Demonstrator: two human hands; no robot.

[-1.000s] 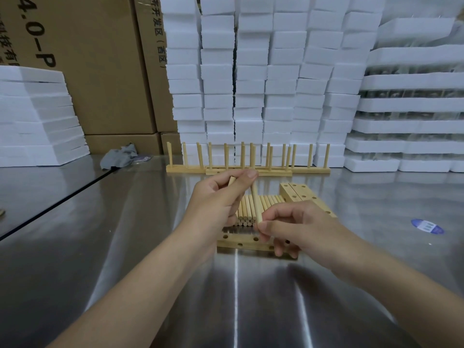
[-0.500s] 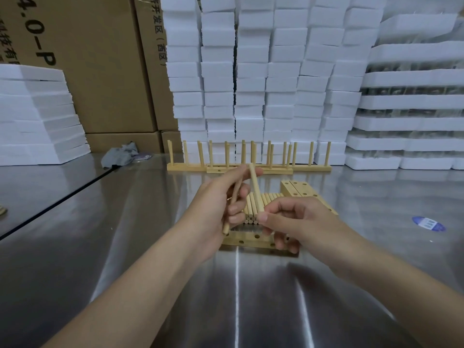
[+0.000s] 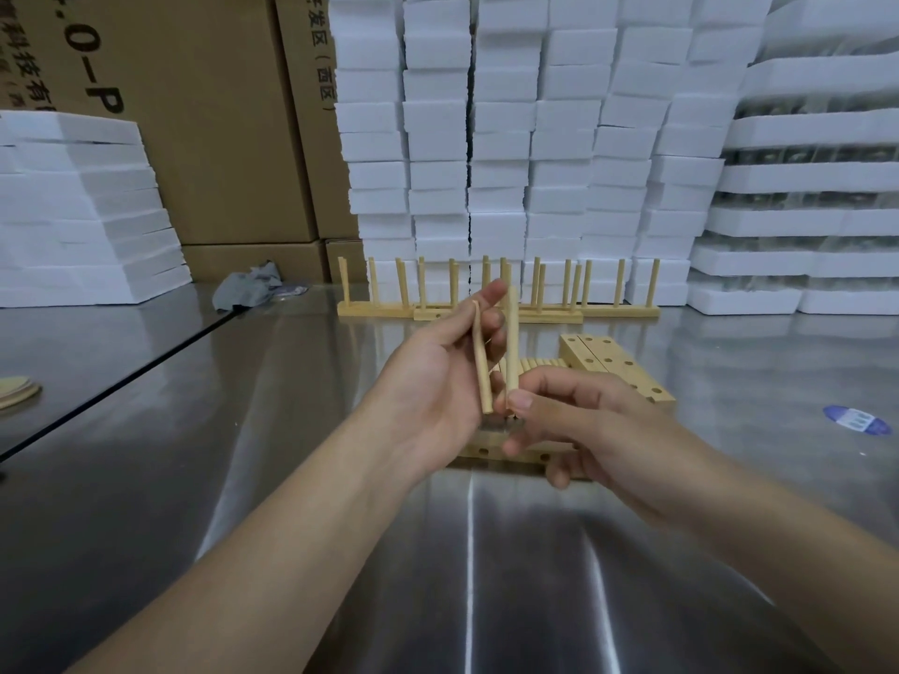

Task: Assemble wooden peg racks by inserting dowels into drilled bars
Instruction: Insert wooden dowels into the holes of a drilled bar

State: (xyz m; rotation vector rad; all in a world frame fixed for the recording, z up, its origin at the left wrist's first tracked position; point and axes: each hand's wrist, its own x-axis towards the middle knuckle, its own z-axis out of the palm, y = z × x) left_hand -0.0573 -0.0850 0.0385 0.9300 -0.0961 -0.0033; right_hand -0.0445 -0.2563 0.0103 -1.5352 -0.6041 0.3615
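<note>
Your right hand (image 3: 596,430) has just swung its pinched pale round wooden dowel (image 3: 512,342) upright over the drilled light-wood bar (image 3: 486,450) lying on the steel tabletop (image 3: 462,576) beneath both hands, your left hand (image 3: 433,384) gripping a second dowel (image 3: 481,367) beside it, so insertion looks next.

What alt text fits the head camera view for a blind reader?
A left hand grips one pale round wooden dowel upright and a right hand pinches a second dowel, above a drilled wooden bar on a shiny steel table. Finished wooden peg racks stand behind, before stacked white foam blocks.
</note>
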